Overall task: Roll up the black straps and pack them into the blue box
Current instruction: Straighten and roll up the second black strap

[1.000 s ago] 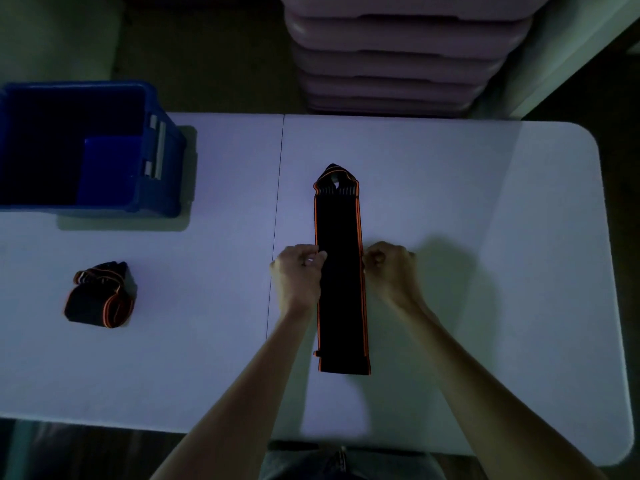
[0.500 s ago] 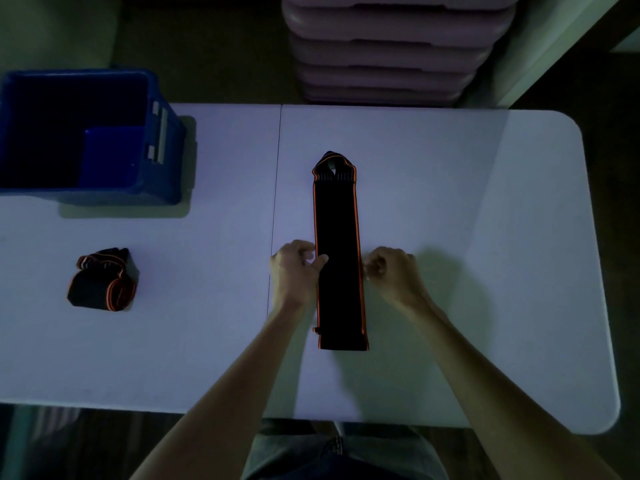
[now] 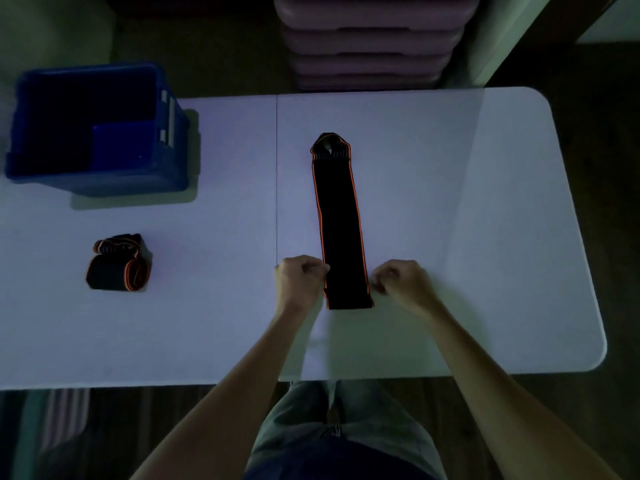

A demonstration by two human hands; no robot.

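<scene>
A long black strap with orange edges (image 3: 337,216) lies flat on the white table (image 3: 450,202), running away from me. My left hand (image 3: 299,280) pinches its left edge close to the near end. My right hand (image 3: 401,282) has curled fingers at the right edge of the strap, and the grip itself is hard to make out. A second black strap (image 3: 117,263), rolled into a bundle, sits on the table's left part. The blue box (image 3: 93,129) stands open at the far left corner.
A stack of pink plastic tubs (image 3: 374,39) stands on the floor beyond the table's far edge. The table's near edge runs just in front of my body.
Both hands have slid along the strap's edges toward its near end. The strap itself stays laid out flat, and the view has shifted slightly.
</scene>
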